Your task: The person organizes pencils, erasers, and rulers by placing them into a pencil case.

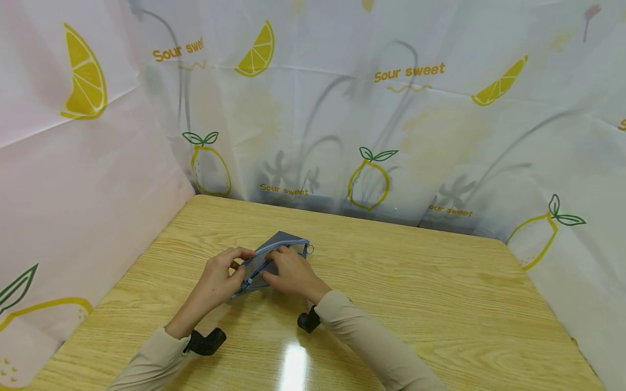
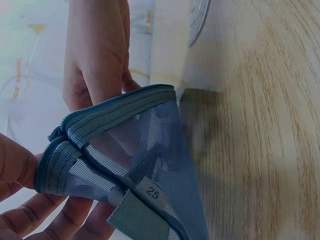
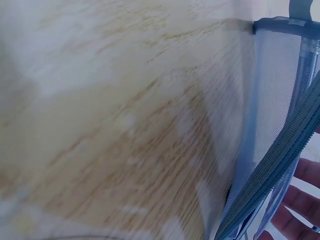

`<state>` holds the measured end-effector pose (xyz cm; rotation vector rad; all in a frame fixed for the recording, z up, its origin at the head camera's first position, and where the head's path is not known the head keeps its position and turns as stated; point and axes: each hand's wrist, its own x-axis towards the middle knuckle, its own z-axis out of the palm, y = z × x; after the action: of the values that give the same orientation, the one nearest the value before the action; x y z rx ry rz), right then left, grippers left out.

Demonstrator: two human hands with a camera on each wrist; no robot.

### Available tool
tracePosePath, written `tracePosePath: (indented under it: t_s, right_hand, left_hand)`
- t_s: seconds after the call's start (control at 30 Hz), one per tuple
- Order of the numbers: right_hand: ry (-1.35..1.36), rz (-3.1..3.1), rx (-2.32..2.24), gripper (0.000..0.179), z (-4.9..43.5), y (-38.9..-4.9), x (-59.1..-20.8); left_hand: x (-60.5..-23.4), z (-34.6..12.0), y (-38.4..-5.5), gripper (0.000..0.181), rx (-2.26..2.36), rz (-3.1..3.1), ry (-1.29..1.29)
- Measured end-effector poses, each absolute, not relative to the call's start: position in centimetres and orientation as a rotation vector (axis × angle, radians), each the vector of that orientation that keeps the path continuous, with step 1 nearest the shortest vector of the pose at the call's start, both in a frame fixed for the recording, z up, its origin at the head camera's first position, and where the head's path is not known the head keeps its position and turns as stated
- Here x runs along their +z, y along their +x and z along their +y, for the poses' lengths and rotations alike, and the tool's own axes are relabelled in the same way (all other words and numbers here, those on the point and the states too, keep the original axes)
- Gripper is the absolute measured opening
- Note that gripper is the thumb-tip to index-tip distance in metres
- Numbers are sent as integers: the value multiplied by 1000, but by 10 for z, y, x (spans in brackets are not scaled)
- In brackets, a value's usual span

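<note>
A blue mesh zipper pouch is tilted over the table with its zipped mouth parted. My left hand grips the pouch's near-left end between thumb and fingers. In the left wrist view, a tag marked 25 shows on the mesh. My right hand reaches into the mouth from the right, its fingertips partly hidden by the pouch; I cannot tell whether they pinch anything. From the right wrist, the zipper edge runs diagonally, with fingers beside it. A metal ring hangs at the pouch's far-right corner.
The pouch and both hands are over a wood-grain table. A lemon-print cloth stands behind and along the sides. Black wrist mounts jut out below both wrists. Glare lies on the near part of the tabletop.
</note>
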<state>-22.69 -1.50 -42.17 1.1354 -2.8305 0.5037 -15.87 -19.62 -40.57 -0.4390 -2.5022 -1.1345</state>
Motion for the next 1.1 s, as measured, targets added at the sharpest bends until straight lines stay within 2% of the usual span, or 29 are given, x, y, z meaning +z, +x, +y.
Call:
tracePosePath:
  t_s: [1.1]
  right_hand:
    - [1146,-2766,212,42,-13,-222,-414]
  left_hand:
    - [-406,-197,-159,32,-1130,-2489,-443]
